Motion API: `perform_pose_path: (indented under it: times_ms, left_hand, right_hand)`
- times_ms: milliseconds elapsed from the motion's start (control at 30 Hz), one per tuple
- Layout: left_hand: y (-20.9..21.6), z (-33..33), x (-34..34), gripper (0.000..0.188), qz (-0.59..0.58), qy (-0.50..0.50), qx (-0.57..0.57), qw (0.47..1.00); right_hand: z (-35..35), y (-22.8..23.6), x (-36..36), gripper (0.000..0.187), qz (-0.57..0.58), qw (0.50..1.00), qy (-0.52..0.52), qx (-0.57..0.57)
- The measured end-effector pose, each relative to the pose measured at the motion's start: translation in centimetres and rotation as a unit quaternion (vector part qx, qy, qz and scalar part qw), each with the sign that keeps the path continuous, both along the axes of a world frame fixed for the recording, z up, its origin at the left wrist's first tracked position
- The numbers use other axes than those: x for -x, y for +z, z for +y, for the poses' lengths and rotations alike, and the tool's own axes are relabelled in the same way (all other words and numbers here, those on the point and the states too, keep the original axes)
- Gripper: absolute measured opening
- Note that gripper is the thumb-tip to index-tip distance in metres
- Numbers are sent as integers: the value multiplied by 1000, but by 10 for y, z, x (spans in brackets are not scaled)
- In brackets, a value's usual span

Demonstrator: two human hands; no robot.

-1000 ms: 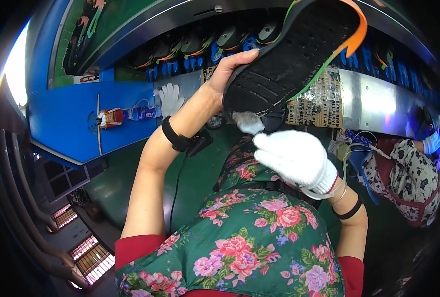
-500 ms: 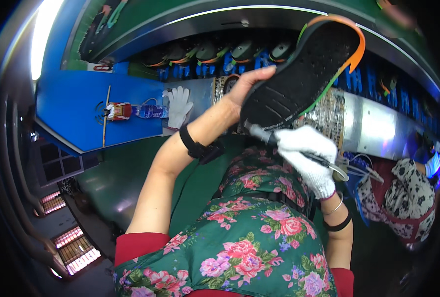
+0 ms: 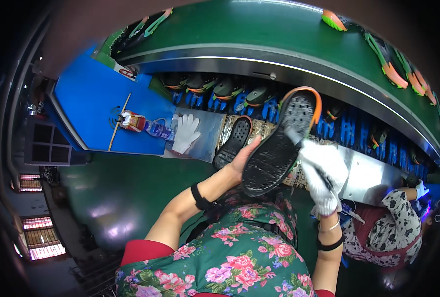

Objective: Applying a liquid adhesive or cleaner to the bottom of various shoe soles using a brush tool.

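The left hand [image 3: 244, 157] holds up the black shoe sole [image 3: 265, 168]. The gloved right hand [image 3: 325, 166] grips the brush [image 3: 293, 134], which has moved toward the far end; the near end looks wet.

A black shoe sole [image 3: 272, 153] with orange and green edging is slanting up toward the right, its lower part shining glossily, its dotted upper part looking greyish. A blurred, pale-bristled brush [image 3: 293, 134] is overlapping its right side.
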State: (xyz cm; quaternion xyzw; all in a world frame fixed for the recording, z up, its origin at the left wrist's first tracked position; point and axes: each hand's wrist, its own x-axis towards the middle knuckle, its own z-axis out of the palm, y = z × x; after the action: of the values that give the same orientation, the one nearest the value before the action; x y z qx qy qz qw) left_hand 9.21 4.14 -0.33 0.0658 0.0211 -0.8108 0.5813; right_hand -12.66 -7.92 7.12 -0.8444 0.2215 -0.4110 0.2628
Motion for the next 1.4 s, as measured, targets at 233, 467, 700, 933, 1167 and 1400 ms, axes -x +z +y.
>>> perform_pose_path:
  times_ms: [233,467,700,933,1167,1400]
  left_hand:
    - [73,-5,-128,148,-273,134,212,929]
    - [112,-100,-323,94,54,475,-14,878]
    - [110,-173,-224,66,-458,382,-43,801]
    - [117,-376,-144,92,-931,124,191,286]
    - [135,-403,-129,59,-948,100,222,203]
    - [116,-239,-121,20,-785,230,158,552]
  right_hand:
    - [11,-14,32,21,-360,798,-29,-482]
    - [22,-60,25,26,-237,840,-43,-487]
    - [16,-90,73,25,-358,735,-108,-566]
    - [15,-102,104,25,-442,675,-133,-576]
    - [9,-106,121,27,-478,646,-126,-583]
    - [0,-107,130,25,-472,614,-88,-627]
